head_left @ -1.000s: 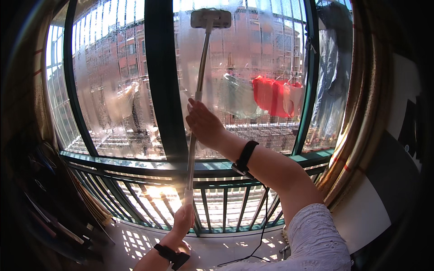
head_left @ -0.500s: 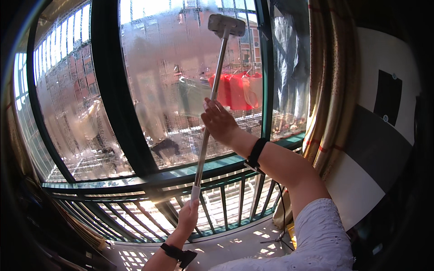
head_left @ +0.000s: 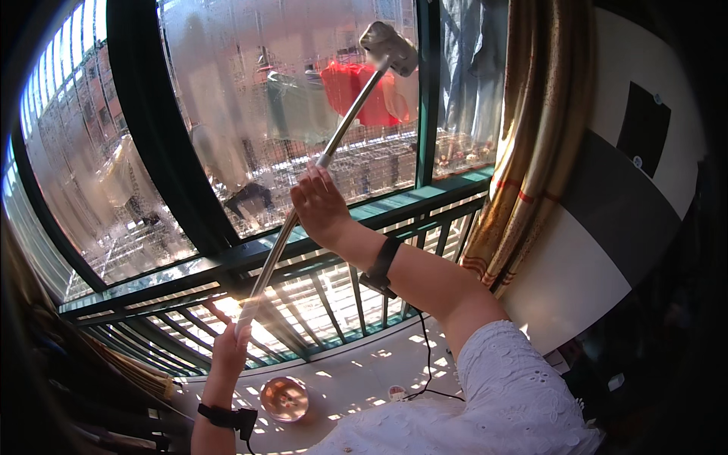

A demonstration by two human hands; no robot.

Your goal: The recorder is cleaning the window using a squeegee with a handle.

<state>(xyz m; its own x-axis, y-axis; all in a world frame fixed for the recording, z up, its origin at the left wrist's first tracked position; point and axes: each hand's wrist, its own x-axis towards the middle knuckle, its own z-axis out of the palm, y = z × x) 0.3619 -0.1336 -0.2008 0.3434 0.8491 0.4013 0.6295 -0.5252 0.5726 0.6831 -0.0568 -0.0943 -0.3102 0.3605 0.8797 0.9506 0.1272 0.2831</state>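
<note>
A long-handled window wiper with a grey-white head [head_left: 389, 49] and a silver pole [head_left: 353, 115] slants across the view. Its head is at the upper right of the wet, streaked window pane [head_left: 235, 83], close to the green upright. My left hand [head_left: 229, 350] is closed round the white grip at the lower end. Farther up, my right hand [head_left: 322, 208] wraps the middle of the pole, back of the hand toward me. Each wrist wears a black strap, the right one [head_left: 385, 260] and the left one [head_left: 220, 415].
Green window frames [head_left: 428, 114] and a barred railing [head_left: 326, 303] run in front of me. A patterned curtain [head_left: 523, 144] hangs at the right beside a wall panel [head_left: 584, 258]. On the floor stand a round bowl [head_left: 285, 400] and a black cable [head_left: 429, 353]. Red cloth [head_left: 356, 91] hangs outside.
The wiper head has come down the pane and toward the right upright, and the pole leans more. Both hands have shifted left in view. The view has tilted down, bringing in the bowl.
</note>
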